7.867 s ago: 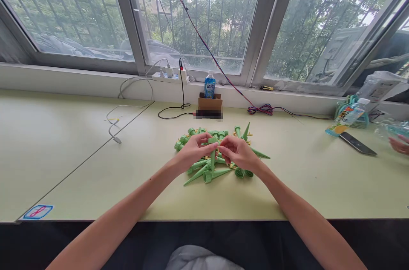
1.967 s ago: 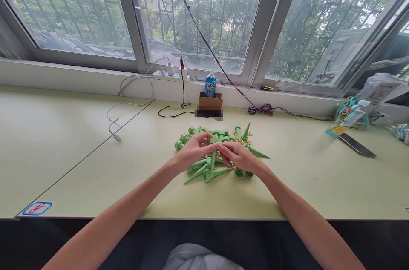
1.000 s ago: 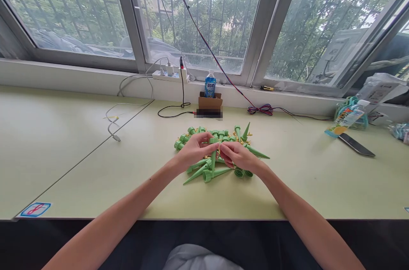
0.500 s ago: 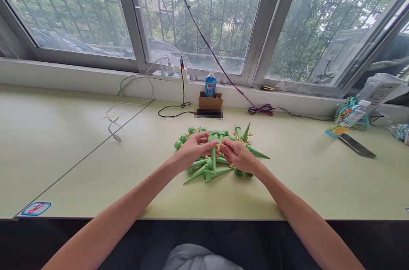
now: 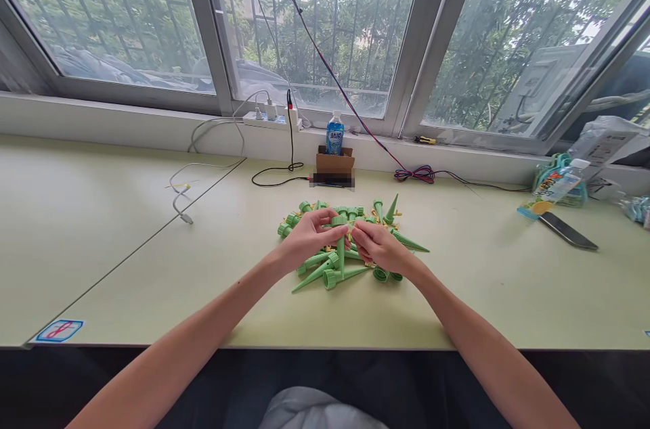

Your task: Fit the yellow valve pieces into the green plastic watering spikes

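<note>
My left hand point(image 5: 305, 239) is closed around a green plastic watering spike point(image 5: 341, 258), its ribbed cap end up and its point down. Close against the spike's side, my right hand point(image 5: 380, 244) pinches a small yellow valve point(image 5: 350, 233); the fingers hide most of it. Both hands are over a pile of similar green spikes point(image 5: 350, 277), which lie in different directions. Small yellow pieces point(image 5: 399, 214) show among them. The hands cover the middle of the pile.
Behind the pile stands a cardboard box point(image 5: 335, 164) with a blue bottle point(image 5: 335, 133). A bundled cable point(image 5: 415, 174) lies right of it. A phone point(image 5: 567, 231) and a clear plastic bottle point(image 5: 558, 182) are at the right. A white cable point(image 5: 183, 212) lies at left.
The spike in my left hand has shifted very slightly to the right. My right fingers have turned a little at its side, and more of the yellow valve shows.
</note>
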